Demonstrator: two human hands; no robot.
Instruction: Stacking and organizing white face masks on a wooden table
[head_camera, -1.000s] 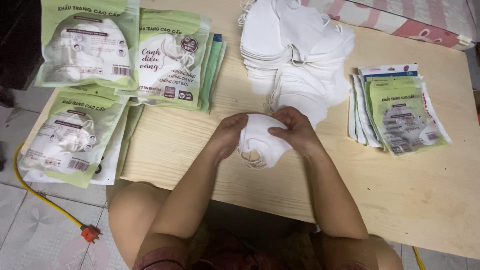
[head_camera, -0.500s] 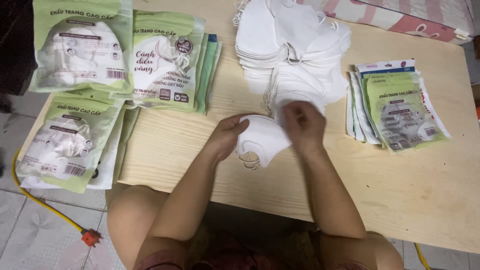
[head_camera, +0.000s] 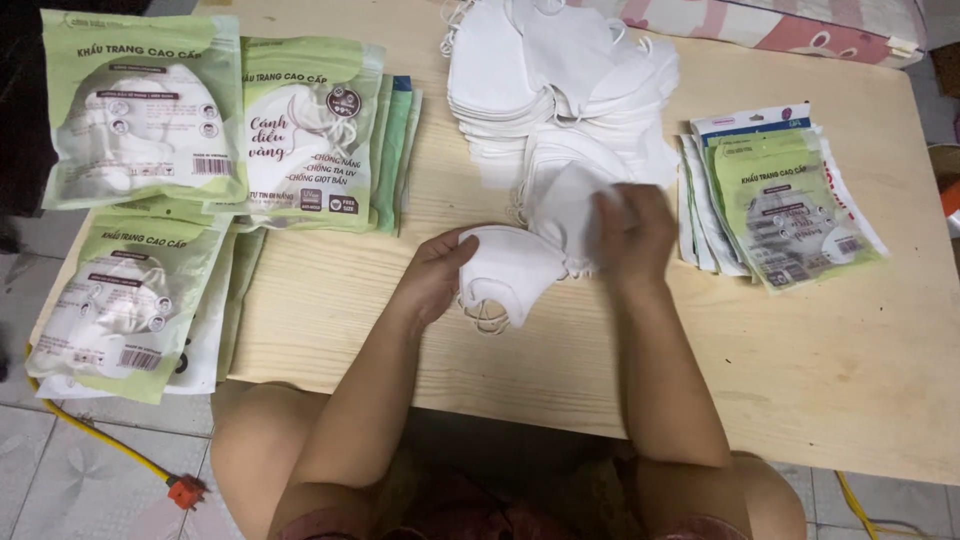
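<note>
Fingers of the left hand pinch a small stack of white masks on the bench; the right hand grips another mask. Filled packets lie left (several done, seemingly), while the loose mask pile and empty packets remain.

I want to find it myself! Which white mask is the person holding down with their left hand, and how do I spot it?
Start at the wooden table and find the big heap of white masks at its far edge. Come toward the person: the folded mask lies alone under the left hand, loops curling below. Unlike the heap, it sits apart, nearest the person.
</note>
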